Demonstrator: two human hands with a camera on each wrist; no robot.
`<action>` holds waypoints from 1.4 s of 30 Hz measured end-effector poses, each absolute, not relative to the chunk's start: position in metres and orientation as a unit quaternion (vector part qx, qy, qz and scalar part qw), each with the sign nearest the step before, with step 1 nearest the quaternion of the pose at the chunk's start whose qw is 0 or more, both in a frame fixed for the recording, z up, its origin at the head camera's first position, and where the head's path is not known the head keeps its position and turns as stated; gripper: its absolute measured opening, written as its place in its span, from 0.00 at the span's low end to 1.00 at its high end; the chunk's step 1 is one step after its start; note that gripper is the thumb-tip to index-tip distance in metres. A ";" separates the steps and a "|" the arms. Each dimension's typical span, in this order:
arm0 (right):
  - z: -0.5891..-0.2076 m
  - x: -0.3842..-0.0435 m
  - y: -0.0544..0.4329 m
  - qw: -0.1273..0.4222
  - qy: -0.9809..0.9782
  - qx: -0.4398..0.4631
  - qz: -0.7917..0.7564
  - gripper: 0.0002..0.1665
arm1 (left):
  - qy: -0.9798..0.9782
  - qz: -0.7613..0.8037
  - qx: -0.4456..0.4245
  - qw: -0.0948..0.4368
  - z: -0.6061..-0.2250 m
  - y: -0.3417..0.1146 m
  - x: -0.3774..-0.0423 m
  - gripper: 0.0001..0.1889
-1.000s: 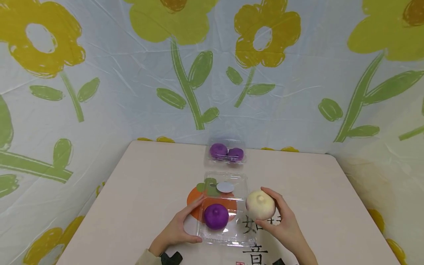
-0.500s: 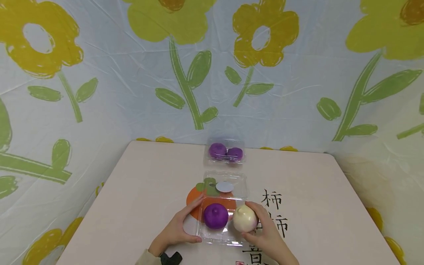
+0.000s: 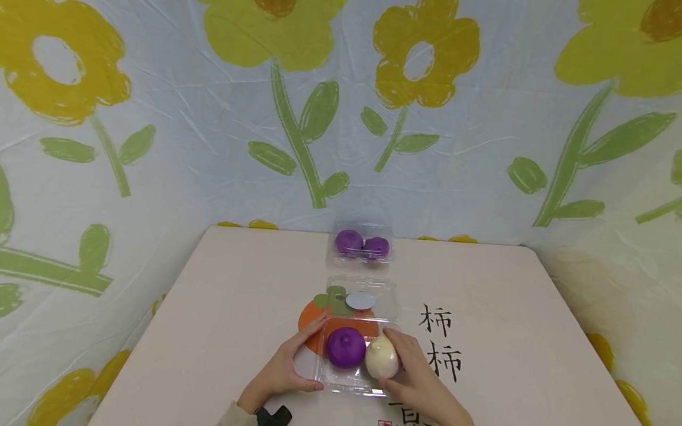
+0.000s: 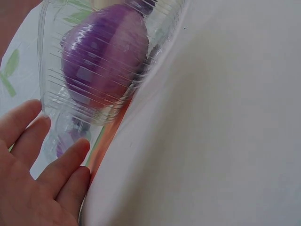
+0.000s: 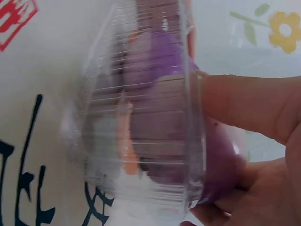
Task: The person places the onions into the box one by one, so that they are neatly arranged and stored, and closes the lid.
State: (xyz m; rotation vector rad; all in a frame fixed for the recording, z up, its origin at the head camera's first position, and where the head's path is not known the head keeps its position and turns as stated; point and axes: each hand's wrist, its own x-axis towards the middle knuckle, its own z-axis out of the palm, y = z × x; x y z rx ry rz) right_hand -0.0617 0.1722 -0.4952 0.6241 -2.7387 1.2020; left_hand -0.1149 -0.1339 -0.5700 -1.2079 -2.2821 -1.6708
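A clear plastic clamshell box (image 3: 341, 389) lies opened out on the table, its lid (image 3: 388, 293) folded back toward the far side. In its left half sits a purple onion-like bulb (image 3: 346, 348), seen through the ribbed wall in the left wrist view. My right hand (image 3: 421, 376) holds a white-and-purple bulb (image 3: 382, 358) between thumb and fingers, down in the right half and close against the purple one. My left hand (image 3: 282, 370) spans the box's left side, thumb by the front corner. In the left wrist view its fingers (image 4: 70, 162) look straight, fingertips at the rim.
Behind the lid stands a closed clear box (image 3: 364, 226) with two purple bulbs (image 3: 349, 243) inside. A white oval label (image 3: 360, 300) shows at the lid. The table (image 3: 240, 284) bears a printed orange fruit and black characters (image 3: 445, 358). Flowered cloth (image 3: 213, 118) surrounds it.
My right hand has carried the white-and-purple bulb leftward and down, from beside the box into its right half, and tilted it. My left hand has stayed at the box's left side.
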 end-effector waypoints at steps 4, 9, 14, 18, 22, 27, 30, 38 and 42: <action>-0.496 -0.063 0.174 0.046 -0.890 0.254 0.376 0.50 | -0.745 -0.543 -0.388 0.027 -0.570 -0.134 -0.114 0.58; -0.502 -0.066 0.177 0.047 -0.872 0.293 0.390 0.46 | -0.742 -0.542 -0.393 0.035 -0.571 -0.134 -0.116 0.58; -0.507 -0.067 0.179 0.046 -0.858 0.294 0.418 0.41 | -0.737 -0.544 -0.400 0.041 -0.571 -0.134 -0.118 0.58; -0.509 -0.069 0.179 0.060 -0.835 0.302 0.456 0.31 | -0.738 -0.545 -0.397 0.036 -0.572 -0.135 -0.117 0.58; -0.512 -0.071 0.179 0.089 -0.811 0.311 0.488 0.27 | -0.738 -0.546 -0.395 0.035 -0.572 -0.137 -0.116 0.58; -0.517 -0.072 0.181 0.088 -0.796 0.277 0.531 0.26 | -0.733 -0.549 -0.399 0.035 -0.572 -0.137 -0.116 0.58; -0.520 -0.073 0.184 0.076 -0.792 0.262 0.546 0.26 | -0.733 -0.549 -0.400 0.034 -0.572 -0.136 -0.117 0.58; -0.521 -0.076 0.190 0.053 -0.766 0.254 0.588 0.28 | -0.744 -0.543 -0.388 0.032 -0.573 -0.137 -0.116 0.58; -0.520 -0.083 0.194 0.069 -0.741 0.218 0.631 0.21 | -0.749 -0.541 -0.383 0.030 -0.573 -0.137 -0.115 0.58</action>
